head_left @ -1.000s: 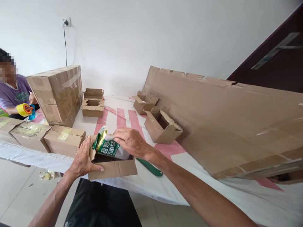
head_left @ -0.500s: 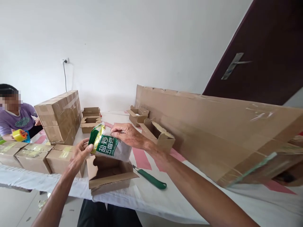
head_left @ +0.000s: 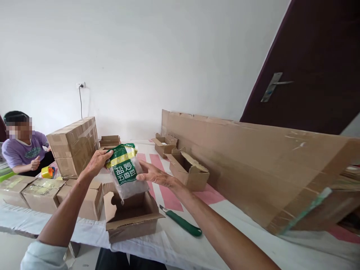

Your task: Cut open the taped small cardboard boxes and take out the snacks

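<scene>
A green, yellow and clear plastic snack bag point(head_left: 126, 170) with large white Chinese characters hangs tilted over an open cardboard box point(head_left: 134, 227). My left hand point(head_left: 97, 162) pinches its upper left corner. On the bag's right side, my right hand point(head_left: 155, 174) has its thumb across the front and its fingers partly hidden behind. The bag's lower end is just above the box opening. To the right of the box lies a green-handled knife point(head_left: 183, 223) on the white cloth.
Several taped boxes point(head_left: 43, 189) line the left front, with stacked cartons point(head_left: 71, 144) behind. More open boxes point(head_left: 188, 168) stand ahead, beside a long cardboard panel point(head_left: 253, 161). Another person point(head_left: 26, 150) sits at far left near a yellow tape dispenser point(head_left: 47, 172).
The bag has turned more upright, its green top now facing up. My left hand has moved up with its corner; my right hand has slid down along its side. The other person's hand has left the tape dispenser.
</scene>
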{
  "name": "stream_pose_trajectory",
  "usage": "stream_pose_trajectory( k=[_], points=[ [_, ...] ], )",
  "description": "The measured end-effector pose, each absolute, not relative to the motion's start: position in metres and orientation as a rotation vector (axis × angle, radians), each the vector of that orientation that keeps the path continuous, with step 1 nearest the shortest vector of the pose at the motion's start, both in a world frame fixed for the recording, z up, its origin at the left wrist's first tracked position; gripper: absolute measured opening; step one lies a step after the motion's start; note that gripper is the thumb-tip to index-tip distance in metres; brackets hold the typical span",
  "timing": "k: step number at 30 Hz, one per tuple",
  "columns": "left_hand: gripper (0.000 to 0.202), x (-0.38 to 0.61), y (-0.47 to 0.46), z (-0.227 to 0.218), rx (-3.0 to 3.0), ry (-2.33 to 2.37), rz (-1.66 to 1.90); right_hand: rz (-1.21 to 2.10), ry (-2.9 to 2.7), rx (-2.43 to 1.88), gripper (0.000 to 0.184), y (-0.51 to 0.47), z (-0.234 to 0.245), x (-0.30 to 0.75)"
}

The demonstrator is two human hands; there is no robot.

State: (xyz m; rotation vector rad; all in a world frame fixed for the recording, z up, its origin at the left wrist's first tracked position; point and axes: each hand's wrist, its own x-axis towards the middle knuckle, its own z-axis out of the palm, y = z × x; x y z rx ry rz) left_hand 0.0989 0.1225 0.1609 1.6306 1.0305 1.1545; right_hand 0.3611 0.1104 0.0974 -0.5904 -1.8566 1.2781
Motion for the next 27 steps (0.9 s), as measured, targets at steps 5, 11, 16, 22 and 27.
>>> stream_pose_trajectory(
  k=[5, 11, 16, 22, 27],
  points=[
    [0.057, 0.1, 0.141, 0.18, 1.707, 1.005, 1.102, 1.422, -1.561, -0.59, 0.059, 0.118, 0.062, 0.338],
    [0.076, 0.088, 0.131, 0.136, 1.65, 0.841, 1.061, 1.379, -1.302, -0.507, 0.056, 0.131, 0.05, 0.321],
    [0.079, 0.09, 0.133, 0.086, 1.556, 0.805, 0.971, 1.432, -1.251, -0.506, 0.055, 0.15, 0.042, 0.31],
    [0.071, 0.089, 0.164, 0.074, 1.458, 0.908, 1.088, 1.457, -1.227, -0.528, 0.056, 0.185, 0.039, 0.3],
    [0.075, 0.088, 0.18, 0.062, 1.375, 0.975, 1.115, 1.472, -1.215, -0.59, 0.055, 0.211, 0.03, 0.298]
  ],
)
